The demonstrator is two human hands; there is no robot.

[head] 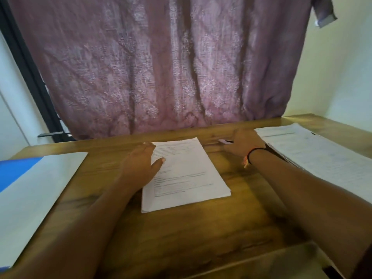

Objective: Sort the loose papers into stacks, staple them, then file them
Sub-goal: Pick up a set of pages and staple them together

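A stack of printed papers [187, 178] lies in the middle of the wooden desk [201, 228]. My left hand [141, 160] rests flat on the stack's far left edge, fingers straight and thumb spread on the page. My right hand [244, 144] reaches to the far side of the desk and touches a small pale stapler-like object [225, 141]; how its fingers lie on it is hidden by the back of the hand. A larger pile of written papers [318, 156] lies to the right. A blue folder [14, 170] with white sheets [40, 190] on it sits at the left.
A mauve curtain [161, 67] hangs right behind the desk's far edge. A dark window frame [30, 77] runs down the left. Pale walls close in on the right. A lower wooden ledge [271, 262] shows at the near edge.
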